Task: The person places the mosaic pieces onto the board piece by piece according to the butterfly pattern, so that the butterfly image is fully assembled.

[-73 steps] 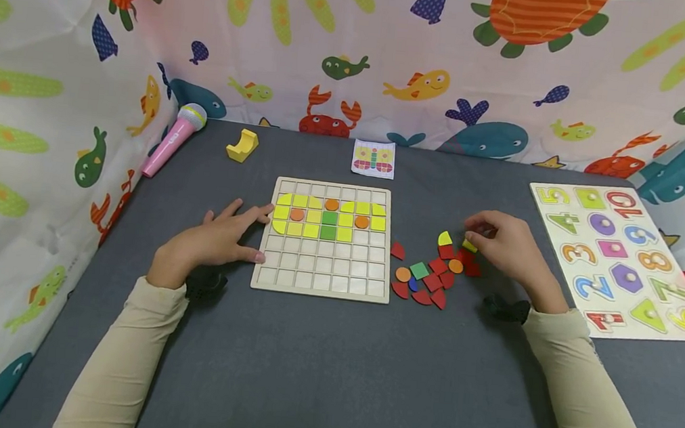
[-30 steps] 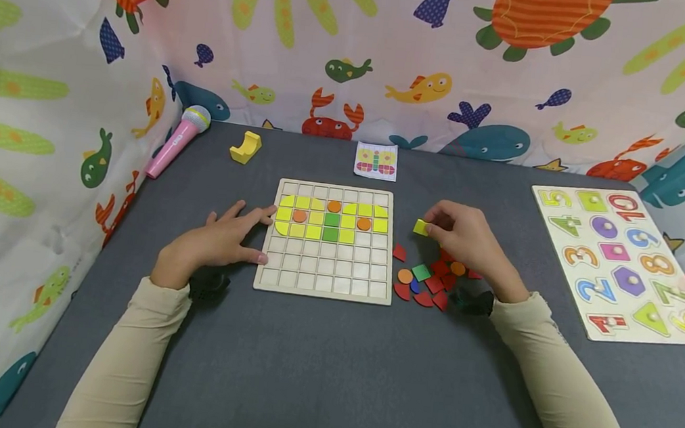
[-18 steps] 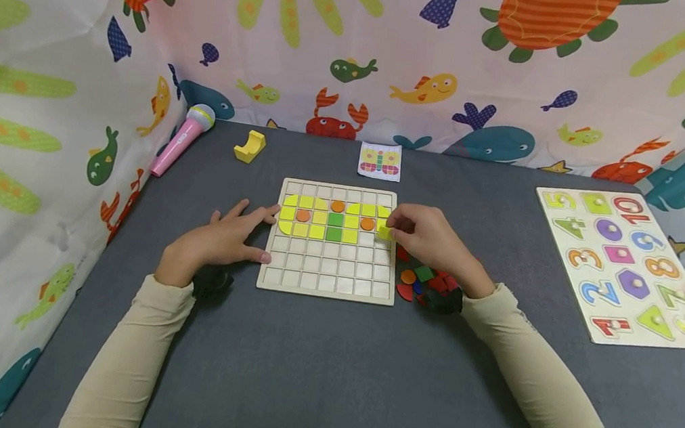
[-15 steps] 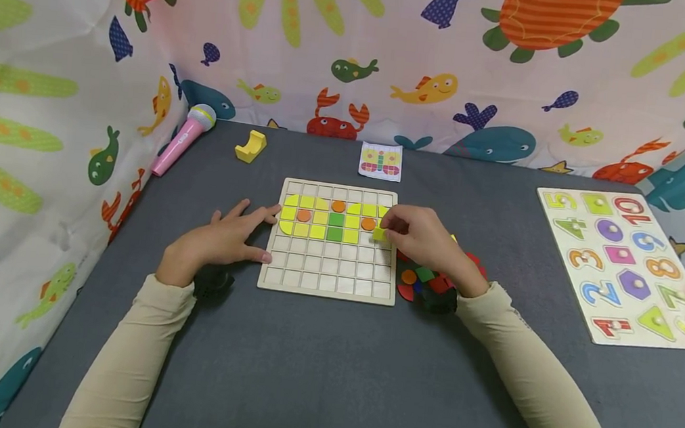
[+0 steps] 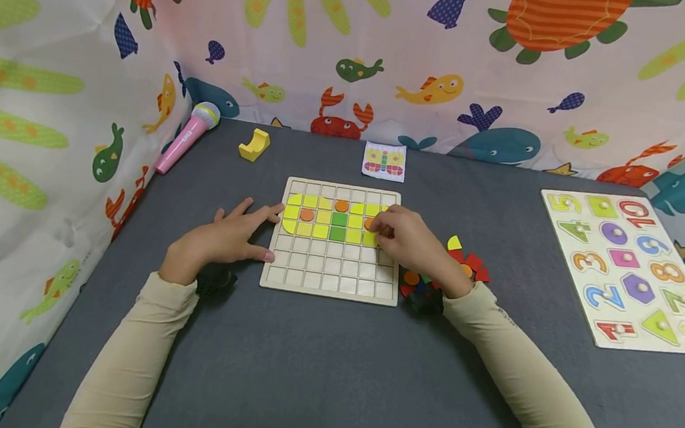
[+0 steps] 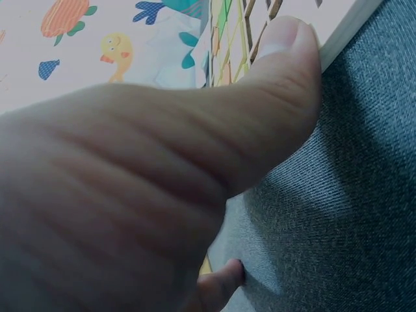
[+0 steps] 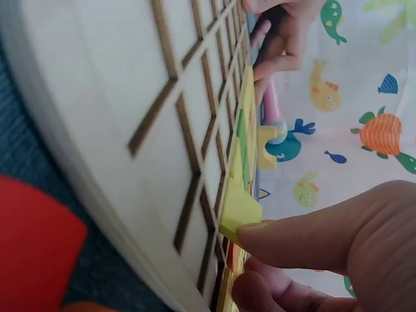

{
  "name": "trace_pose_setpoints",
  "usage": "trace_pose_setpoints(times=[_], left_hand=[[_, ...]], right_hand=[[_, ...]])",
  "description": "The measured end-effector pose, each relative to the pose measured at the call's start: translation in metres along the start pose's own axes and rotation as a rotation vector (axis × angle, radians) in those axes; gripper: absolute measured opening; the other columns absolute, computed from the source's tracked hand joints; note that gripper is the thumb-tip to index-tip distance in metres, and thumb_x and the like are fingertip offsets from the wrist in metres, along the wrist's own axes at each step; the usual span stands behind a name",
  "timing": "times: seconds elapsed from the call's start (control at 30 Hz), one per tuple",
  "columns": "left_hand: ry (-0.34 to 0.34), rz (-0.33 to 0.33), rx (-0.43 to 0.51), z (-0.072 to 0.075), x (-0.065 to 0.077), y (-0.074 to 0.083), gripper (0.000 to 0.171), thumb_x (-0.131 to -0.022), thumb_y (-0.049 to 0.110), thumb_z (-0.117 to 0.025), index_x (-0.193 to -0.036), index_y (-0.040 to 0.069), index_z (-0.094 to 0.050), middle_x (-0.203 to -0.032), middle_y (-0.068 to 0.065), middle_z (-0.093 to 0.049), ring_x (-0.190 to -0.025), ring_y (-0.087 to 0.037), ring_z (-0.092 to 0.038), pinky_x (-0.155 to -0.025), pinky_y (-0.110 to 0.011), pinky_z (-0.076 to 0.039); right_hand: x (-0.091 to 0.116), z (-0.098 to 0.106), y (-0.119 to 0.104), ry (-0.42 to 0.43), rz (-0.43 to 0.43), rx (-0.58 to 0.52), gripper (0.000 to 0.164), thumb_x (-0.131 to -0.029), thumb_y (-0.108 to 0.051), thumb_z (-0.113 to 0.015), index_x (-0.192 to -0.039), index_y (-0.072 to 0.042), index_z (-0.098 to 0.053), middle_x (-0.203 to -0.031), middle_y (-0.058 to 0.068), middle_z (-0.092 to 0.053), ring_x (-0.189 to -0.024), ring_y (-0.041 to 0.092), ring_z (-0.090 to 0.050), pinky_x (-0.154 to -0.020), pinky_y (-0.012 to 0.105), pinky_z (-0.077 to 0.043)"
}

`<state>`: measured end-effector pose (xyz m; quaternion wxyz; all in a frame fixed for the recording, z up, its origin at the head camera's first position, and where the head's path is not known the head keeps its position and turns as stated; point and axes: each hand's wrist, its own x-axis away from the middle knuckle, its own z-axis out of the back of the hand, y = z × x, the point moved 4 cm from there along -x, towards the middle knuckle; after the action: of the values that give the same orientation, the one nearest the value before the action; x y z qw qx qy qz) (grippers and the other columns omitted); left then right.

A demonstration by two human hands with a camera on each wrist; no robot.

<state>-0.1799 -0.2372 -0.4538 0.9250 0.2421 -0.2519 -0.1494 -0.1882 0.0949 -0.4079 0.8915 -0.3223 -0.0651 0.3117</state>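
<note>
The right hand (image 5: 404,241) held a yellow tile (image 7: 239,209) in a pinching grip, setting it into the grid board (image 5: 331,277) beside the yellow row. The left hand (image 5: 221,239), fingers straight, steadied the board's edge. Next, I judge, the tile needed seating flat and release.

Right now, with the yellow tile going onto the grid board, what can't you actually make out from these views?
- Yellow tile: the head view hides it under the right hand; the right wrist view shows it edge-on, so whether it is seated in its cell is unclear.
- Grid board: the left wrist view is mostly filled by the left hand, whose thumb is blurred.
- Loose pieces: partly covered by the right wrist.
- Pattern card: too small to read.
</note>
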Motion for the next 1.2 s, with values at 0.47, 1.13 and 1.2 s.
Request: trace_pose_setpoints(times=[0.47,1.13,1.2], left_hand=[[-0.013,0.002,0.006,0.008,0.016,0.026,0.093,-0.094,0.046,-0.083,-0.168,0.024,-0.031,-0.175,-0.013,-0.026,-0.162,-0.046,0.007,-0.116,-0.081,0.005],[-0.015,0.004,0.011,0.010,0.018,0.029,0.094,-0.094,0.048,-0.082,-0.169,0.024,-0.029,-0.175,-0.013,-0.027,-0.162,-0.045,0.008,-0.116,-0.081,0.005],[-0.010,-0.009,0.007,0.009,0.016,0.026,0.098,-0.094,0.049,-0.083,-0.170,0.024,-0.026,-0.174,-0.015,-0.028,-0.161,-0.048,0.007,-0.114,-0.083,0.005]], right_hand=[[0.009,0.012,0.010,-0.004,-0.033,0.029,0.010,-0.098,0.000,-0.074,-0.107,-0.001,-0.079,-0.099,0.009,-0.074,-0.086,0.023,-0.065,-0.078,0.041,-0.057],[0.072,0.080,0.088,-0.071,-0.199,0.030,0.026,-0.099,0.005,-0.069,-0.123,0.000,-0.076,-0.124,0.020,-0.065,-0.111,0.036,-0.061,-0.096,0.058,-0.050],[0.075,0.081,0.091,-0.087,-0.189,0.031,0.026,-0.099,0.004,-0.070,-0.124,0.000,-0.076,-0.126,0.020,-0.063,-0.112,0.037,-0.061,-0.097,0.058,-0.051]])
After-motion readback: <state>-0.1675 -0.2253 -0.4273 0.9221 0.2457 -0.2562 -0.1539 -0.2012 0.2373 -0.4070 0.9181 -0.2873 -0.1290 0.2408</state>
